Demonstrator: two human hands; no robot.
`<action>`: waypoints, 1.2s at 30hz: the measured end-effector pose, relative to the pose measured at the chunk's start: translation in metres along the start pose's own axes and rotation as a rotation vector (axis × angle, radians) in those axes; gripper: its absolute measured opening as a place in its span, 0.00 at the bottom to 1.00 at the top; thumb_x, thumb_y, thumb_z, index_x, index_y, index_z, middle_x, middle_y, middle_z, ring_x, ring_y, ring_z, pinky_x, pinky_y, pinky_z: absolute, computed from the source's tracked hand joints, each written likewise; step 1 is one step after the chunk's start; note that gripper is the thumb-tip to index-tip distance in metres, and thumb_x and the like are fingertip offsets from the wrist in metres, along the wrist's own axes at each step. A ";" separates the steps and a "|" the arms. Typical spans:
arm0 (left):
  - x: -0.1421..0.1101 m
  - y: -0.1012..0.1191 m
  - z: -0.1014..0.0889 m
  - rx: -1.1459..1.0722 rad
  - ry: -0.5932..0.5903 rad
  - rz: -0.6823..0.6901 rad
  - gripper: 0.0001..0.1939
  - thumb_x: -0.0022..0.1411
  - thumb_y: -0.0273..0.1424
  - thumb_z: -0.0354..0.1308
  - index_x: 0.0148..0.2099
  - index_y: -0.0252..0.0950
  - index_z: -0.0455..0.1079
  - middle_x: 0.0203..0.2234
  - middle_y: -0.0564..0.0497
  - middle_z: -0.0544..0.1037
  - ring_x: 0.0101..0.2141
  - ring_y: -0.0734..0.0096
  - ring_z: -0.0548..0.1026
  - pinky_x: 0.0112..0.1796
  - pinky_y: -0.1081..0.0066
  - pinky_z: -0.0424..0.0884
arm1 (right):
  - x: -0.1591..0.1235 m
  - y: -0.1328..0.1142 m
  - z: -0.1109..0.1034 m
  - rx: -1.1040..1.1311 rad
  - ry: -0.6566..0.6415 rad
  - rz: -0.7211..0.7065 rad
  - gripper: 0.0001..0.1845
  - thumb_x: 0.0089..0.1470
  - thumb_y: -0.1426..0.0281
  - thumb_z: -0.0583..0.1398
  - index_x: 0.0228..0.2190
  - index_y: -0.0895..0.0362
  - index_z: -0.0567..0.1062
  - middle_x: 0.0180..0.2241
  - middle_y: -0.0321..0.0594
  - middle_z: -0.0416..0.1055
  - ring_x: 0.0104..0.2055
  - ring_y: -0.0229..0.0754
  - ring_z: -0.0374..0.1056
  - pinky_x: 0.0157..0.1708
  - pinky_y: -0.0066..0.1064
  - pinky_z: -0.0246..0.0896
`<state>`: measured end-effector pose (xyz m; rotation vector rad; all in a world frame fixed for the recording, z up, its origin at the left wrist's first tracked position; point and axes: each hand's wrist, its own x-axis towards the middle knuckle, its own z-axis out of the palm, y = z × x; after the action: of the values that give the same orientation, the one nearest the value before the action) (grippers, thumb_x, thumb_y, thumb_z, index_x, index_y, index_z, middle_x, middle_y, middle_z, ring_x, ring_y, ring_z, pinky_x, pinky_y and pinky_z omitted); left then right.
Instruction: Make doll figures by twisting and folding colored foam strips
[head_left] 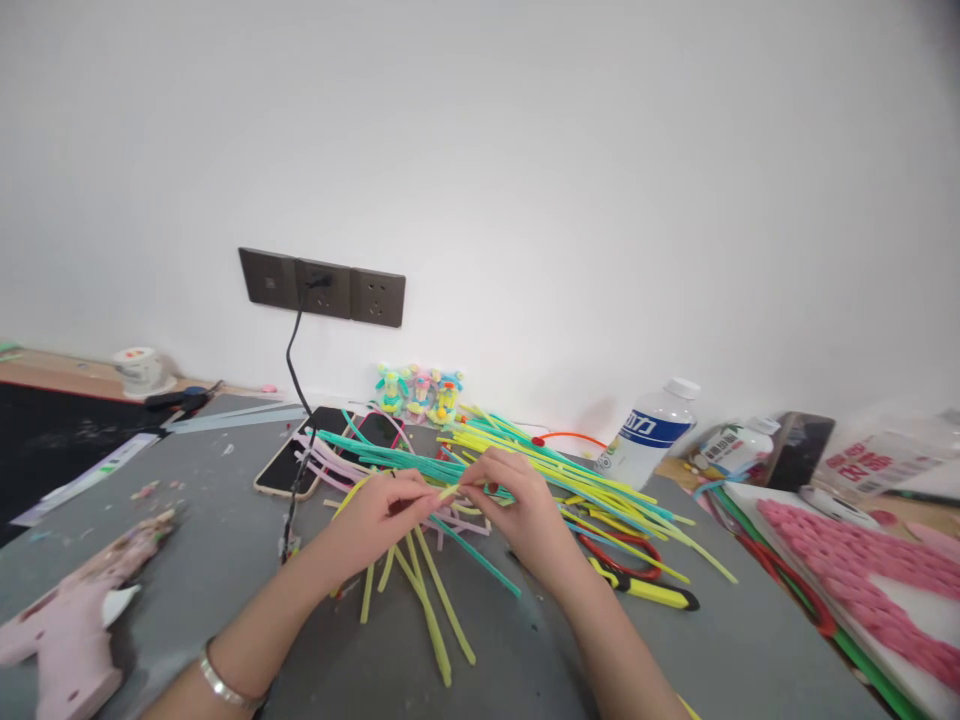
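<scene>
Both my hands meet over the middle of the grey table. My left hand [386,515] pinches a short piece of yellow-green pipe cleaner [448,493] between thumb and fingers. Fingertips of my right hand [514,500] close on the other end of that piece; the tips partly hide it. Several yellow-green pipe cleaners [427,610] lie on the table under my hands. Behind them spreads a loose pile of teal pipe cleaners [390,455], yellow pipe cleaners [547,460] and lilac pipe cleaners [330,460]. Three small fuzzy figures [420,393] stand against the wall.
A pink glue gun [75,620] lies at left, a phone [289,470] behind my left hand. On the right are a yellow utility knife [652,592], red-handled scissors [622,555] and a leaning bottle [652,430]. A black cable [294,370] runs from the wall socket [322,288].
</scene>
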<state>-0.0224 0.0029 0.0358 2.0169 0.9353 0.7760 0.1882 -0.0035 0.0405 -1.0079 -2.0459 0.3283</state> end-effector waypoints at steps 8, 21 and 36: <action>0.001 -0.002 0.001 -0.201 -0.041 -0.204 0.20 0.63 0.43 0.53 0.30 0.33 0.76 0.18 0.55 0.66 0.21 0.75 0.61 0.23 0.75 0.54 | 0.000 -0.003 0.000 0.108 -0.003 0.000 0.06 0.60 0.75 0.59 0.31 0.55 0.72 0.30 0.37 0.70 0.33 0.41 0.67 0.34 0.30 0.60; 0.002 -0.009 0.007 0.011 0.161 -0.054 0.10 0.61 0.36 0.58 0.32 0.36 0.75 0.25 0.53 0.80 0.28 0.69 0.75 0.29 0.74 0.66 | -0.001 -0.008 0.007 0.017 -0.096 0.104 0.06 0.60 0.72 0.61 0.29 0.55 0.73 0.27 0.36 0.70 0.29 0.40 0.62 0.32 0.31 0.55; -0.001 0.000 0.009 -0.171 0.027 -0.105 0.11 0.62 0.35 0.58 0.31 0.35 0.77 0.27 0.49 0.83 0.29 0.68 0.79 0.31 0.74 0.69 | 0.001 -0.003 -0.001 0.191 -0.094 0.137 0.05 0.59 0.73 0.60 0.30 0.56 0.74 0.29 0.37 0.69 0.31 0.40 0.64 0.30 0.29 0.57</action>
<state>-0.0158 -0.0013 0.0311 1.7995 0.9492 0.7997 0.1869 -0.0047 0.0436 -1.0327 -1.9883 0.6414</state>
